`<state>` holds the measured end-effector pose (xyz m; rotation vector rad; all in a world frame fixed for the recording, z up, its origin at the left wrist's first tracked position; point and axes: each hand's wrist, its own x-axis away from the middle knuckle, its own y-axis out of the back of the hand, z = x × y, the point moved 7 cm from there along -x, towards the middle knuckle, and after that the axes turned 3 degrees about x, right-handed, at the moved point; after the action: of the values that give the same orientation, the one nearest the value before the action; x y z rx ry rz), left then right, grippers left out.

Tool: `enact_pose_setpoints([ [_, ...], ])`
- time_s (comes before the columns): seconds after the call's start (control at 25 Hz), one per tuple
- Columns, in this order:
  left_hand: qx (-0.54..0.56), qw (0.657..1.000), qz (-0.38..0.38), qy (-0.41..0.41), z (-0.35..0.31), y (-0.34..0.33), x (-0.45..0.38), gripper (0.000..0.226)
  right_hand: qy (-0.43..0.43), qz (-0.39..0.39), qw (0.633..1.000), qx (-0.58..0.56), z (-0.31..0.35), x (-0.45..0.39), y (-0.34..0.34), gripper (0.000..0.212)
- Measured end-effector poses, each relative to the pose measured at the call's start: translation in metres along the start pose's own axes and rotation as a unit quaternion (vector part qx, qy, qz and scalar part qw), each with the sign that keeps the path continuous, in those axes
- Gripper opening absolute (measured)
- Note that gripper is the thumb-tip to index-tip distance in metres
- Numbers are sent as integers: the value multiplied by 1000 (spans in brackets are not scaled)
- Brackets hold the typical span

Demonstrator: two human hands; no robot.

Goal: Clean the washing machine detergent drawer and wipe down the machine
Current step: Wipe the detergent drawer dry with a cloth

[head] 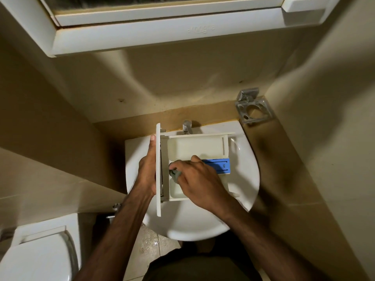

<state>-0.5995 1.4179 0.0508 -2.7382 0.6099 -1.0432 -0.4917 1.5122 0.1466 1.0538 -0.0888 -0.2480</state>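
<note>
Item: drawer [194, 147], detached from its machine and held level over a white basin [249, 169], below the tap [186, 126]. Front panel [158, 169] turned to the left and steadied by the left hand [147, 169], whose fingers [152, 141] are laid flat along the panel's outer face, thumb side hidden; a clasp on the panel is judged likely, not confirmed. Right hand [199, 175] placed inside the drawer, its fingers clenched on a small grey-green scrubber [175, 173], pressed at the divider near the panel. Blue insert [218, 165] seen in place in the middle compartment, partly covered by the right hand. Large rear compartment appears pale and free of obvious residue; the near compartment is mostly hidden. No water is seen running from the tap. Toilet [40, 254] at lower left; metal holder [252, 110] on the right wall. Progress, as judged: drawer removed and scrubbing under way; rinsing, refitting and the wiping of the machine are left. The machine itself is not in view.
</note>
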Motion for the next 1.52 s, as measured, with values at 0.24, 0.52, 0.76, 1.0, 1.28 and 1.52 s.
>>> enact_pose_setpoints([
  [0.24,26,999,-25,-17,-7,8,7,61,95,-5,994,-62,11,21,4,25],
  [0.52,53,998,-28,-3,-21,11,18,70,-51,-199,974,-96,-40,87,60,27],
  [0.76,21,997,-80,-14,-34,1,47,48,-260,-222,885,-318,-83,114,64,31],
  [1.0,-95,988,-88,-85,-33,-50,91,25,-234,-52,889,-391,-47,96,40,44],
  [1.28,-247,955,-27,-159,-26,-93,114,33,-219,-15,855,-469,-72,102,21,48],
  [1.52,-238,947,-36,-211,-66,-56,128,33,-231,13,779,-583,-94,109,28,35],
])
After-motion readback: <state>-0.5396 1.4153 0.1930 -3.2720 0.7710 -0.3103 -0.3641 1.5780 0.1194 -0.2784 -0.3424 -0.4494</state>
